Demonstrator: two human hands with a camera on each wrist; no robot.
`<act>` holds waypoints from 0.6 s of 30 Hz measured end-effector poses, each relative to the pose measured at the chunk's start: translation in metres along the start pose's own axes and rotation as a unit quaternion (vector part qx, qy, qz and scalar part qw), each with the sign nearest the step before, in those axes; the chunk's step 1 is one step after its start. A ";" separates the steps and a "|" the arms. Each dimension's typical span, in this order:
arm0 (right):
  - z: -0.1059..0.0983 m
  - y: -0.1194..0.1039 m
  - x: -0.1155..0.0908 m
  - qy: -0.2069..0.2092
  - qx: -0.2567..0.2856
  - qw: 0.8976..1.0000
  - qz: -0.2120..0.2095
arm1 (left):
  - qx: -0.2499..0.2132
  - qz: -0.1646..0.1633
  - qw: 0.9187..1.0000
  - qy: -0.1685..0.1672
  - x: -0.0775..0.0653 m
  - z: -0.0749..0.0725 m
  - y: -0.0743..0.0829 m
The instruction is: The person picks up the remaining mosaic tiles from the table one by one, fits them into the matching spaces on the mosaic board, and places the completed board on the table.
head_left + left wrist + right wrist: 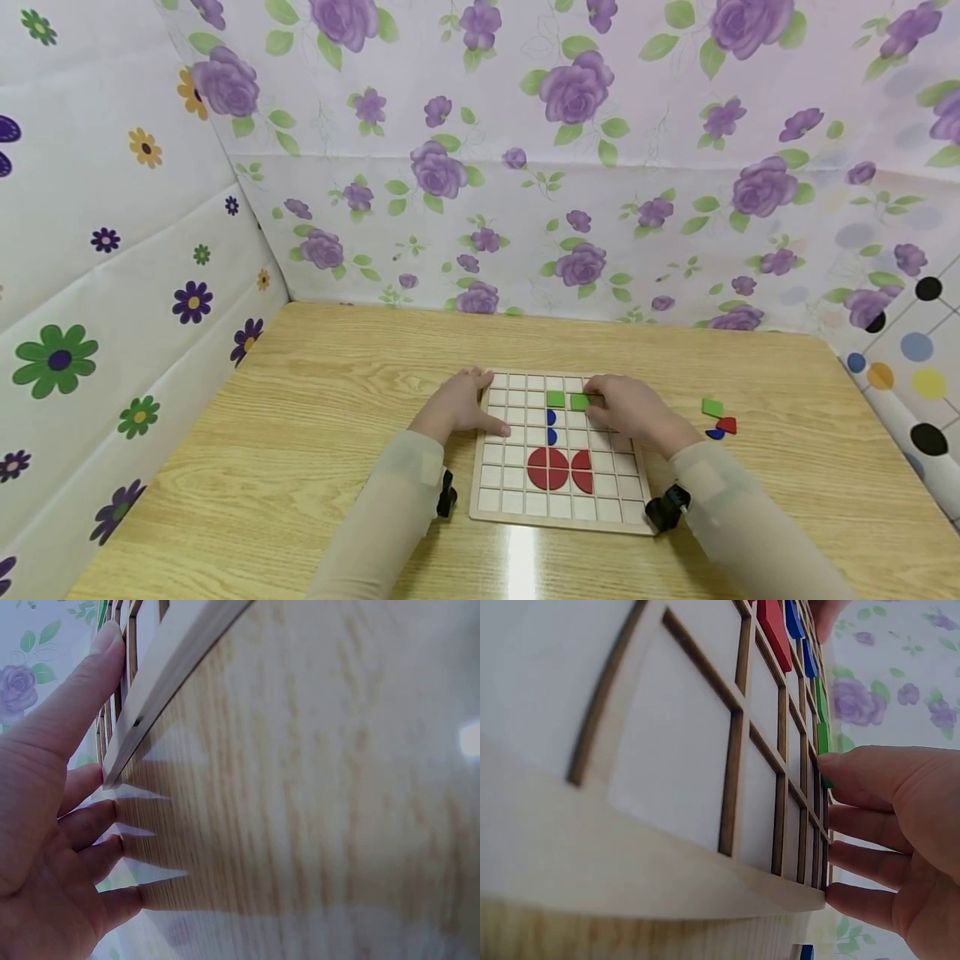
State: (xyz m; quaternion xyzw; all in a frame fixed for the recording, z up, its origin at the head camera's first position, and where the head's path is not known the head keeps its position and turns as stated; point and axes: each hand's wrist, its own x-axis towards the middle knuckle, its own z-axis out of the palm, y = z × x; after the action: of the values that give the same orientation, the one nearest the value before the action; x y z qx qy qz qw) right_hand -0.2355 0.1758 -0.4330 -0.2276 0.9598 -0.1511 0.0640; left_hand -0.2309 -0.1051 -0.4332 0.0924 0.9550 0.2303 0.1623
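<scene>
A wooden grid board lies on the table. On it are two green squares, two blue half-round pieces, a red circle of quarter pieces and two more red quarters. My left hand rests at the board's left edge, thumb reaching over the grid and fingers spread beside the frame. At the upper right of the grid, my right hand pinches the right-hand green square between thumb and index finger. Its other fingers extend toward the board's far edge in the right wrist view.
Right of the board, a loose green piece, a red piece and a blue piece lie on the wooden table. Flower-patterned cloth hangs behind the table and along its left side.
</scene>
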 end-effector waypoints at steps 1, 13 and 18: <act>0.000 0.000 0.000 0.000 0.000 1.000 0.000 | -0.001 0.000 1.000 0.000 0.000 0.000 0.000; 0.000 -0.001 0.002 0.011 -0.014 1.000 -0.012 | -0.002 0.001 1.000 0.000 0.000 -0.001 0.000; -0.002 -0.002 0.002 0.011 -0.023 1.000 -0.014 | -0.004 -0.001 1.000 -0.001 0.000 -0.001 0.001</act>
State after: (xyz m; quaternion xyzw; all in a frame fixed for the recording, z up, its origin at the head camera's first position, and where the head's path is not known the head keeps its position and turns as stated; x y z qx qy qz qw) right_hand -0.2371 0.1733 -0.4306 -0.2409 0.9604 -0.1324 0.0458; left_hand -0.2307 -0.1049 -0.4321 0.0909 0.9541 0.2335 0.1638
